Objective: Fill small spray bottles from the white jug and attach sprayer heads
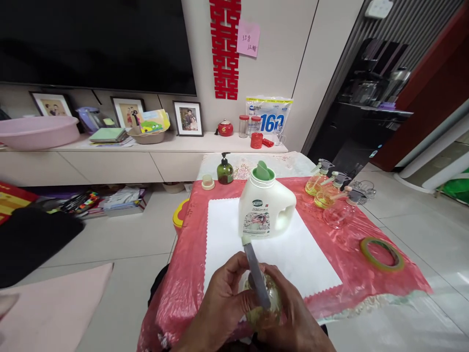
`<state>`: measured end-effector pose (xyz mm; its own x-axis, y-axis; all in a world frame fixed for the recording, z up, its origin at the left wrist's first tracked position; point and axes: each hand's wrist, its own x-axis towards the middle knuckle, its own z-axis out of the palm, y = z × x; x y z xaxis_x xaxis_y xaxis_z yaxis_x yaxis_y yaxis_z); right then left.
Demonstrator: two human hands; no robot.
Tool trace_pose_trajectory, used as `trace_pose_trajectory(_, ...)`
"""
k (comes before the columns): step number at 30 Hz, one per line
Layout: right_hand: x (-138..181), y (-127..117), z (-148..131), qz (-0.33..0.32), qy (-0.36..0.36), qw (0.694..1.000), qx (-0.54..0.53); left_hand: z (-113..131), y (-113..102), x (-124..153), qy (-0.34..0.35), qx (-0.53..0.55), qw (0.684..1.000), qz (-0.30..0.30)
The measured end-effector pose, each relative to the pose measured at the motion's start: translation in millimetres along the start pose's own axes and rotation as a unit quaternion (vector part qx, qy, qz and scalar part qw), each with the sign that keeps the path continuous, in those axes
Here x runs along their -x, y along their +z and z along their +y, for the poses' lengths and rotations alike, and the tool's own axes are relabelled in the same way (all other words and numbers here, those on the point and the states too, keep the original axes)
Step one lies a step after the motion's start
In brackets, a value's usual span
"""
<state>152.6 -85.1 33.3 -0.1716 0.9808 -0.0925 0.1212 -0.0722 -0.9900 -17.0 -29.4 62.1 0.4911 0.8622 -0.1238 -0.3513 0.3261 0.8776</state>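
And here we are, both hands in on the small bottle [275, 298], which sits right between the two sets of fingers! The left hand [227, 298] has thumb and fingers drawn in close around the grey spray head [257, 278]; the right hand [294, 308] curls around the bottle's body, its fingers well bent. Look at that long axis: the head points away from the fingers and slightly left, its pale tip towards the white jug [266, 203] straight beyond. Left fingers nearer the head, right ones nearer the body, while other spray bottles [330, 196] stand well apart, beyond the right fingers
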Motion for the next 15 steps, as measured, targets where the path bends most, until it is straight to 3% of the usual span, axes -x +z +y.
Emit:
trace_pose_trajectory(4,-5,11,11,0.041,-0.046,0.997,0.039,-7,13,1,0.075,-0.005,0.993,0.092)
trace_pose_trajectory(7,-5,10,30,0.058,-0.090,0.992,0.064,0,10,4,0.120,-0.014,0.979,0.163)
trace_pose_trajectory(11,3,-9,46,0.125,-0.050,0.984,0.116,32,-19,-3,0.155,0.078,0.948,0.266)
trace_pose_trajectory(15,16,-36,42,0.196,-0.039,0.964,0.177,53,-59,-25,0.186,0.179,0.927,0.273)
